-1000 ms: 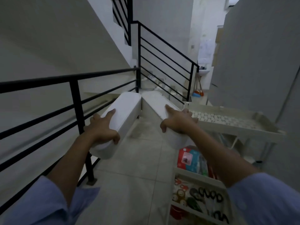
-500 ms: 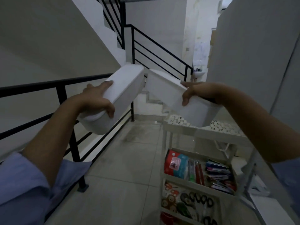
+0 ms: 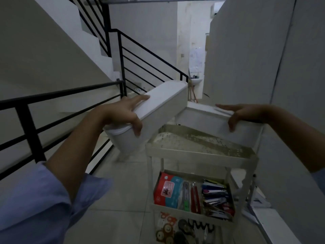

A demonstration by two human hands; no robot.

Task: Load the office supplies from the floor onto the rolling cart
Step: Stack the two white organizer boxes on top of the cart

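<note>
My left hand (image 3: 121,113) grips a long white lidded box (image 3: 154,113), held tilted in the air just left of the cart. My right hand (image 3: 246,115) grips a second white lidded box (image 3: 207,120), which lies over the far right side of the cart's perforated top tray (image 3: 198,147); whether it rests on the tray I cannot tell. The cream rolling cart's middle shelf (image 3: 193,215) holds a red and teal packet, pens and staplers. Its lower shelf holds tape rolls and scissors (image 3: 184,228).
A black metal railing (image 3: 31,131) runs along my left beside the stairwell, and stairs climb beyond it. A grey wall (image 3: 290,85) closes the right side right behind the cart. Pale floor tiles (image 3: 123,199) lie between railing and cart. A small sink stands down the corridor.
Both hands have shifted right and down with the boxes. The right box has come down onto the top tray's far side; the left box now hangs at the cart's left edge.
</note>
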